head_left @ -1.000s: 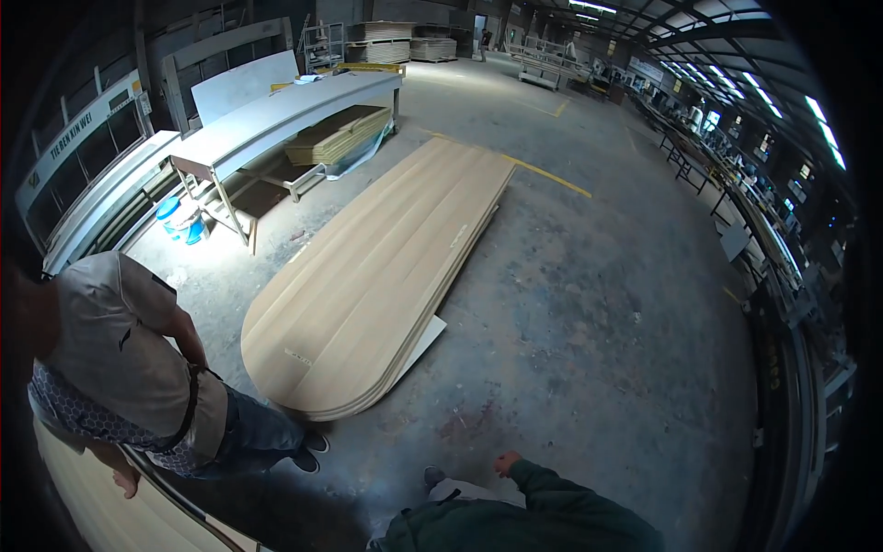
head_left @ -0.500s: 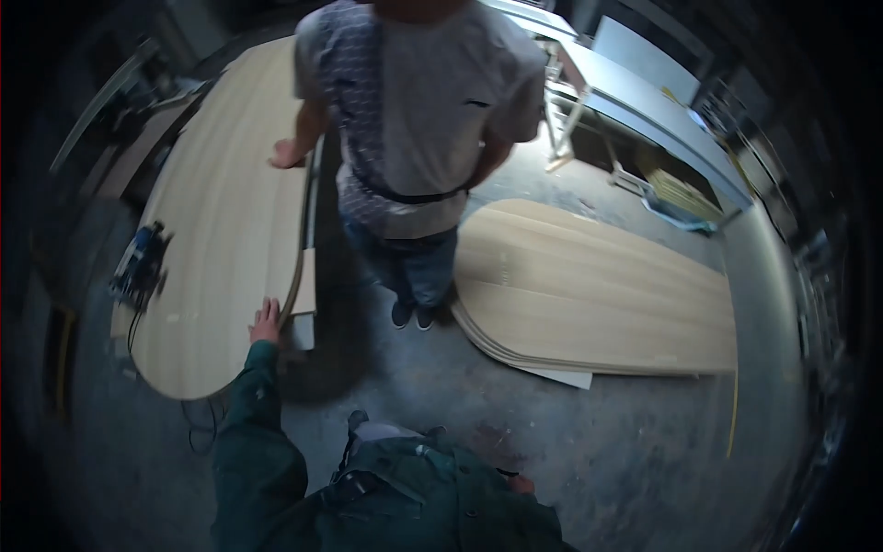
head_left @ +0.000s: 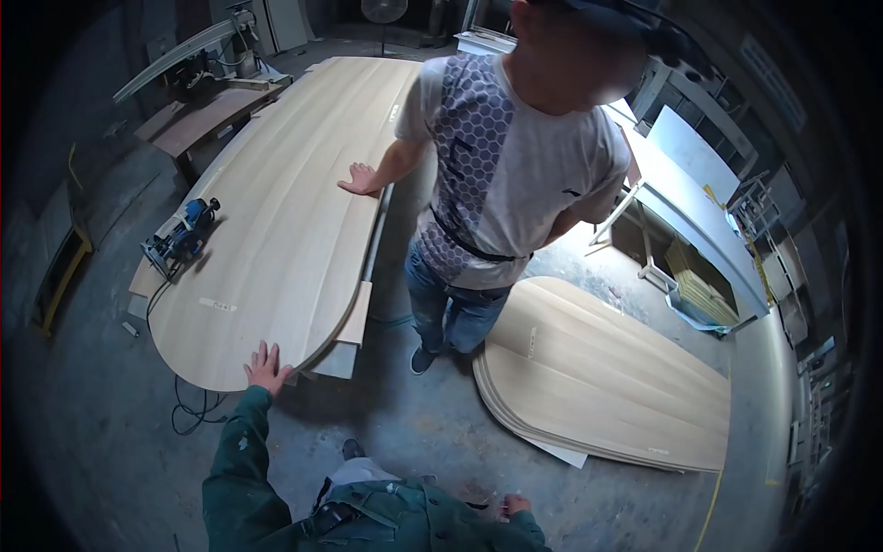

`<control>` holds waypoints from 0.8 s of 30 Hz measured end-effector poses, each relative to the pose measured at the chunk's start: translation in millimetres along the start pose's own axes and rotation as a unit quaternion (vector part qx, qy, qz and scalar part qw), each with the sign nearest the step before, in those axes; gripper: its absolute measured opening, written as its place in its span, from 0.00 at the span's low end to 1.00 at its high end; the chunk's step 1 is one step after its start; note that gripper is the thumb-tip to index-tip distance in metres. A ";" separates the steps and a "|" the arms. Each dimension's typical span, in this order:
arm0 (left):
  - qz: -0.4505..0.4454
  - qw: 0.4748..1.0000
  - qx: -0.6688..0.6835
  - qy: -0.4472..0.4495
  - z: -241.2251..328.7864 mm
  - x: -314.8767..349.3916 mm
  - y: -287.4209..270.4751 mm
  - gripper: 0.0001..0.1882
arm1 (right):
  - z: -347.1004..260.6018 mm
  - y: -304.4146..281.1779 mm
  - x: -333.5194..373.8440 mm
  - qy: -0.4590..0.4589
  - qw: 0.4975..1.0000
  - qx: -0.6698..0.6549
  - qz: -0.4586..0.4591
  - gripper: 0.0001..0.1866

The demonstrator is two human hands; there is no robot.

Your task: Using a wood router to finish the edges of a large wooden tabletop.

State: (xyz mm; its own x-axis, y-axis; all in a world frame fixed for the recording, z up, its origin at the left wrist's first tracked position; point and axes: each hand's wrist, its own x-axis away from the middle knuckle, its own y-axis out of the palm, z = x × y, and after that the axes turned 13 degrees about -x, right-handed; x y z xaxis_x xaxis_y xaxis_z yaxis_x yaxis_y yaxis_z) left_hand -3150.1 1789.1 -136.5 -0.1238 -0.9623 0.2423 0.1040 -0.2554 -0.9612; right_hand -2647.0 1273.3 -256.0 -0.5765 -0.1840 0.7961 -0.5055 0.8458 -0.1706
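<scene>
My left hand (head_left: pixel 268 370) lies open with fingers spread on the rounded near end of a long pale wooden panel (head_left: pixel 267 221). The panel rests raised off the floor at my left. Toward its left edge sits a blue corded power tool (head_left: pixel 187 235), in shape like a router. At my waist, by the lower edge, my right hand (head_left: pixel 517 504) shows small and partly hidden; its fingers are not clear. A co-worker (head_left: pixel 515 175) in a grey patterned T-shirt stands between the panels, one hand (head_left: pixel 361 179) flat on the same panel, the other arm behind the back.
A stack of round-ended wooden panels (head_left: pixel 607 368) lies low at the right. Behind it stands a white-topped table (head_left: pixel 690 212) with boards below. A black cord (head_left: pixel 193 419) loops on the floor beneath the panel's near end. Machinery (head_left: pixel 198 64) stands back left.
The view has swung up and left, so more of the panel and the co-worker shows. My left hand stays on the panel, now nearer its rounded end. The co-worker's hand stays on the panel.
</scene>
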 end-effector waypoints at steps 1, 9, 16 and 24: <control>0.006 1.000 0.004 0.002 1.3 -8.8 -0.6 0.43 | -7.8 16.2 3.5 -0.014 1.000 0.003 0.015 0.10; 0.053 0.997 -0.047 0.031 32.6 -91.3 -12.2 0.42 | -32.9 117.4 37.2 -0.054 0.995 0.072 -0.054 0.11; 0.065 0.994 -0.075 0.036 72.8 -169.3 -34.1 0.39 | -30.7 124.5 40.0 -0.007 0.996 0.086 0.005 0.10; 0.132 0.988 -0.079 -0.016 95.8 -215.8 -44.7 0.35 | -65.9 102.8 -47.3 -0.014 0.985 0.170 -0.023 0.10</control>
State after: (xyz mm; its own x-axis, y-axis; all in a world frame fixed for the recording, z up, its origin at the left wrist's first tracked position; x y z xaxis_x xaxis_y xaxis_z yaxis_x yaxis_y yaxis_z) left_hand -3033.5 1999.2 -133.2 -0.0819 -0.9965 -0.0178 -0.0280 0.0201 -0.9994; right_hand -2629.3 1401.9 -272.9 -0.5635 -0.2354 0.7918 -0.7141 0.6207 -0.3237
